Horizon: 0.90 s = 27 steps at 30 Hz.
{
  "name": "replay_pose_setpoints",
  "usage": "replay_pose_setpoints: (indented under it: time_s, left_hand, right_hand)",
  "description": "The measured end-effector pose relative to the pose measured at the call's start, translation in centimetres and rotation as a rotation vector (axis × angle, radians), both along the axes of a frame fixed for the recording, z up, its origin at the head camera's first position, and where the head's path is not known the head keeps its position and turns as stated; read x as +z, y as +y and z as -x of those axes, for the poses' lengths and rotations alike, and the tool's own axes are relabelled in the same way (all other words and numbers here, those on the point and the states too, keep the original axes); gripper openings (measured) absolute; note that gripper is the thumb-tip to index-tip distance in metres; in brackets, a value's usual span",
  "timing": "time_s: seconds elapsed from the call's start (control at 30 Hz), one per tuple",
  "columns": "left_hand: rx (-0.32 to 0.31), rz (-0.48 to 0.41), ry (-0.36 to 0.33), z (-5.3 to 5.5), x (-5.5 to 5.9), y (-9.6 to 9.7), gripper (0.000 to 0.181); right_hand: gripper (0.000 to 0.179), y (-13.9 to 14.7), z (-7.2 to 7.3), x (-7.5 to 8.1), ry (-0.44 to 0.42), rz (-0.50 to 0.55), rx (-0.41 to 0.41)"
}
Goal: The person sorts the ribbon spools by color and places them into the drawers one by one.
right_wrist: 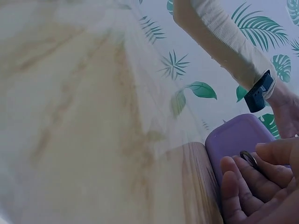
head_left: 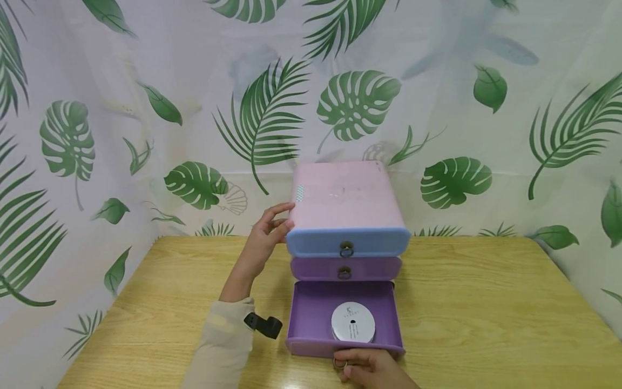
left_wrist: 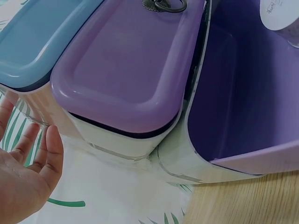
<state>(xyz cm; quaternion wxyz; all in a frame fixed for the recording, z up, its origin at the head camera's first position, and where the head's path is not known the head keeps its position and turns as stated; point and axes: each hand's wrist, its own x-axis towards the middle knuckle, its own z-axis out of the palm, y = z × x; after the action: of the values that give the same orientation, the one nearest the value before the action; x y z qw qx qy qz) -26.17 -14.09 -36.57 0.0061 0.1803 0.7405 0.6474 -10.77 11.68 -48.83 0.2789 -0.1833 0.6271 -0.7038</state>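
Observation:
A small chest of drawers (head_left: 347, 194) with a pink top stands on the table. Its blue top drawer (head_left: 311, 243) and purple middle drawer (left_wrist: 126, 60) are closed. The purple bottom drawer (head_left: 311, 308) is pulled out, with a round white spool (head_left: 353, 322) lying inside near the front. My left hand (head_left: 264, 237) rests its fingertips against the chest's left side, fingers spread and loosely bent. Low at the front, my right hand (head_left: 371, 367) holds the bottom drawer's ring pull (right_wrist: 248, 158) between thumb and curled fingers.
The wood-grain table (head_left: 486, 302) extends on both sides of the chest. Behind it hangs a white cloth (head_left: 452, 124) printed with green leaves. A black band with a small device (head_left: 264, 325) is strapped round the left wrist.

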Motion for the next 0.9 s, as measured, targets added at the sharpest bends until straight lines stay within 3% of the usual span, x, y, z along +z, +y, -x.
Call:
replay_pose_setpoints:
  time_s: [0.2,0.5,0.9]
  left_hand:
    - [0.004,-0.003,-0.005,0.0,0.1,0.1,0.044]
    - [0.006,-0.015,-0.015,-0.4,0.4,0.2,0.046]
    - [0.004,-0.009,-0.013,-0.1,0.2,0.1,0.045]
  right_hand:
    - [0.05,-0.3,0.1,0.1,0.011,-0.06,-0.062]
    - [0.04,-0.9,0.7,0.3,-0.087,-0.104,-0.203]
    - [0.04,-1.3,2.2,0.9,0.068,-0.177,-0.291]
